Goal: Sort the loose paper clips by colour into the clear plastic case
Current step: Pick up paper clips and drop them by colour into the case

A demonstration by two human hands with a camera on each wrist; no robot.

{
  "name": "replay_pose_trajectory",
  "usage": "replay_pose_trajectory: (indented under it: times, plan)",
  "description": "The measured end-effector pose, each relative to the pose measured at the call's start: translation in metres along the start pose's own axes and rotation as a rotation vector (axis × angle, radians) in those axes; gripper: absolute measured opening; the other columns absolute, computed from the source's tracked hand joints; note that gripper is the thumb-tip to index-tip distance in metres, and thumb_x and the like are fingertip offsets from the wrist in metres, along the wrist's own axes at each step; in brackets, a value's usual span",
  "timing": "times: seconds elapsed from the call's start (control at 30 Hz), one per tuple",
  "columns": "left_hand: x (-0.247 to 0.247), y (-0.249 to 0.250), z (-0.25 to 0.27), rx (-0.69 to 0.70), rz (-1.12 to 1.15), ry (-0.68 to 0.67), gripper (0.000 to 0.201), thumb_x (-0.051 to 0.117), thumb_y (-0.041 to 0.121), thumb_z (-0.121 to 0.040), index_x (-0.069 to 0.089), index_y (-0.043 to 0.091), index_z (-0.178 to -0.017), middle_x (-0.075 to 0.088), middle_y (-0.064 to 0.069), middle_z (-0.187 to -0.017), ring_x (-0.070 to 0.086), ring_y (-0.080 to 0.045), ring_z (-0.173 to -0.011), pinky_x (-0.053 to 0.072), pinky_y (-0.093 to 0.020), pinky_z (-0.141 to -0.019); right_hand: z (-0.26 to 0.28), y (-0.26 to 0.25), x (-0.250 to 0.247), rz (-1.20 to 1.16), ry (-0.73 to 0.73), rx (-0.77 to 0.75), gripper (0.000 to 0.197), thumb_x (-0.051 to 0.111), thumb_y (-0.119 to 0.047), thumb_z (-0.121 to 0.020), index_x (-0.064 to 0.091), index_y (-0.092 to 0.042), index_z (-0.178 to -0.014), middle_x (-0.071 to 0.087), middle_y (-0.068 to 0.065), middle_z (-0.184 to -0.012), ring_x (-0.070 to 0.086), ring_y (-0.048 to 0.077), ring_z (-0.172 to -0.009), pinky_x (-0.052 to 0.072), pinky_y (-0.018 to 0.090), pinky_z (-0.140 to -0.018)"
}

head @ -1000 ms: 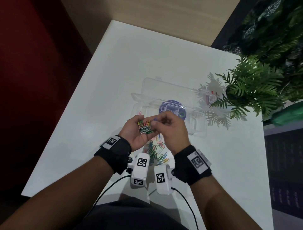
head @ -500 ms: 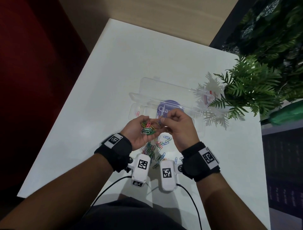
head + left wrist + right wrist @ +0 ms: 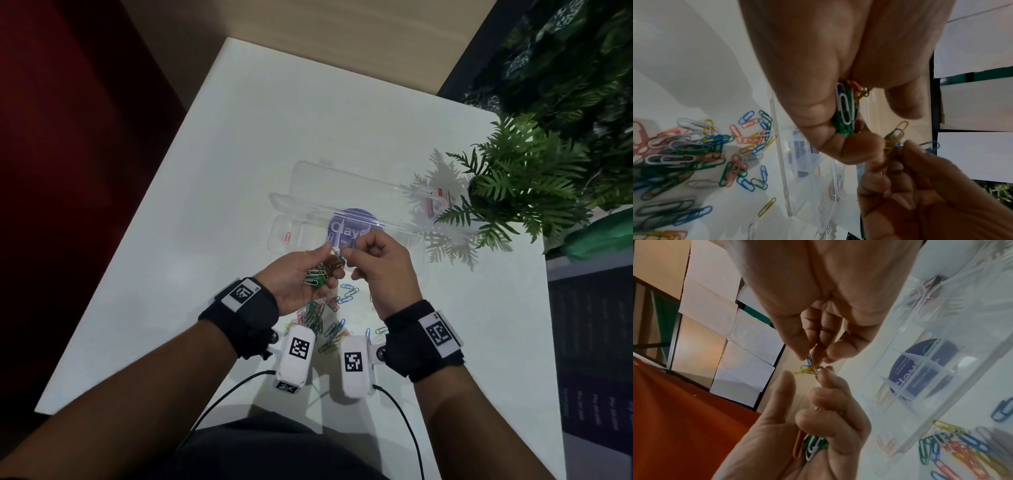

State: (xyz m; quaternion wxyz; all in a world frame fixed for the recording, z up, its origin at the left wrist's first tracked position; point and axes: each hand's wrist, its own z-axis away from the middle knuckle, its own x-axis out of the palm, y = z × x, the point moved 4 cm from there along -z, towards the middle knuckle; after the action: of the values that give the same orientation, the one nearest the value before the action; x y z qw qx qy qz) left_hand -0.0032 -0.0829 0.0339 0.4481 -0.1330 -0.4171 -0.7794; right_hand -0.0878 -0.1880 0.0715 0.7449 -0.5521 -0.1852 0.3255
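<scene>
My left hand (image 3: 305, 270) cups a bunch of paper clips (image 3: 317, 275), mostly green with white and orange (image 3: 844, 107), and its fingertips hold a yellow clip (image 3: 807, 369). My right hand (image 3: 373, 260) meets it and pinches a blue clip (image 3: 809, 360) that is tangled with the yellow one (image 3: 895, 138). Both hands hover just in front of the clear plastic case (image 3: 298, 209), which lies open with its lid back. A red clip (image 3: 287, 237) lies in the case's left compartment. A pile of loose coloured clips (image 3: 325, 315) lies on the white table under my wrists.
A purple round label (image 3: 349, 226) shows through the case's middle compartments. A green fern-like plant (image 3: 520, 185) overhangs the table's right side, close to the case's right end. The white table (image 3: 274, 120) ends at a dark drop on the left.
Both hands have moved forward and up toward the case. The right hand has taken hold of a blue clip at the left hand's fingertips, and the loose pile is more uncovered.
</scene>
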Motion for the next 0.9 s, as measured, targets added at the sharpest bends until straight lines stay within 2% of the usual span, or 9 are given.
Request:
replay_pose_trajectory:
  times: [0.07,0.17,0.23,0.47,0.53,0.63,0.73,0.83,0.9]
  plan:
    - [0.002,0.000,0.000,0.020,-0.034,-0.018,0.035,0.057,0.040,-0.081,0.060,0.006,-0.091,0.058,-0.007,-0.074,0.051,-0.013,-0.061,0.046,-0.018,-0.051,0.001,0.002,0.000,-0.015,-0.006,-0.003,0.024,0.066,0.005,-0.079,0.053,-0.011,-0.068,0.056,0.006,-0.064,0.054,0.017,-0.056,0.045,0.027,-0.053]
    - [0.004,0.001,0.000,0.052,-0.094,0.005,0.015,0.058,0.020,-0.090,0.059,0.005,-0.089,0.056,-0.008,-0.074,0.050,-0.012,-0.058,0.042,-0.017,-0.050,0.003,0.002,0.001,-0.044,-0.011,-0.004,0.024,0.063,0.009,-0.080,0.051,-0.008,-0.068,0.055,0.010,-0.064,0.056,0.017,-0.052,0.049,0.027,-0.052]
    - [0.003,0.002,0.000,0.071,-0.107,0.036,0.014,0.053,0.012,-0.095,0.057,0.005,-0.084,0.057,-0.008,-0.071,0.051,-0.012,-0.056,0.042,-0.018,-0.048,0.004,0.003,0.000,-0.090,0.009,0.013,0.024,0.062,0.011,-0.080,0.050,-0.007,-0.069,0.055,0.015,-0.067,0.057,0.020,-0.053,0.050,0.027,-0.053]
    - [-0.003,0.002,0.002,0.126,-0.107,0.066,0.018,0.049,0.011,-0.097,0.059,0.005,-0.084,0.059,-0.007,-0.069,0.050,-0.010,-0.053,0.041,-0.017,-0.047,0.004,0.009,-0.007,-0.286,0.104,0.091,0.025,0.059,0.010,-0.082,0.047,-0.007,-0.068,0.051,0.010,-0.062,0.054,0.018,-0.054,0.049,0.028,-0.052]
    - [-0.008,0.002,0.003,0.125,-0.104,0.089,0.020,0.049,0.012,-0.097,0.059,0.006,-0.080,0.059,-0.007,-0.070,0.050,-0.010,-0.052,0.040,-0.016,-0.047,-0.002,0.012,-0.012,-0.219,0.131,0.119,0.025,0.059,0.009,-0.082,0.047,-0.007,-0.068,0.052,0.009,-0.061,0.053,0.018,-0.052,0.047,0.027,-0.049]
    - [-0.015,0.000,0.005,0.111,-0.099,0.106,0.019,0.051,0.012,-0.096,0.059,0.006,-0.081,0.059,-0.008,-0.071,0.049,-0.010,-0.053,0.040,-0.016,-0.047,-0.020,0.020,-0.019,0.048,0.192,0.173,0.024,0.060,0.006,-0.079,0.048,-0.009,-0.064,0.054,0.009,-0.061,0.050,0.019,-0.050,0.045,0.026,-0.046]
    - [-0.017,0.000,0.006,0.103,-0.096,0.114,0.019,0.051,0.013,-0.096,0.060,0.005,-0.082,0.059,-0.007,-0.071,0.050,-0.011,-0.054,0.041,-0.016,-0.047,-0.042,0.032,-0.016,0.262,0.183,0.238,0.017,0.061,-0.001,-0.077,0.053,-0.010,-0.064,0.059,0.007,-0.060,0.051,0.019,-0.050,0.044,0.026,-0.046]
    - [-0.017,0.001,0.007,0.104,-0.119,0.112,0.019,0.051,0.015,-0.097,0.060,0.005,-0.083,0.059,-0.006,-0.070,0.049,-0.010,-0.054,0.040,-0.016,-0.048,-0.057,0.037,-0.012,0.408,0.141,0.290,0.012,0.066,-0.012,-0.075,0.059,-0.011,-0.066,0.067,0.010,-0.071,0.056,0.022,-0.057,0.050,0.030,-0.054]
    - [-0.018,0.002,0.007,0.108,-0.124,0.112,0.020,0.051,0.016,-0.097,0.060,0.004,-0.083,0.059,-0.006,-0.070,0.049,-0.010,-0.054,0.040,-0.016,-0.047,-0.056,0.028,-0.009,0.520,0.128,0.238,0.008,0.069,-0.021,-0.078,0.066,-0.014,-0.080,0.068,0.005,-0.083,0.061,0.021,-0.068,0.051,0.031,-0.064]
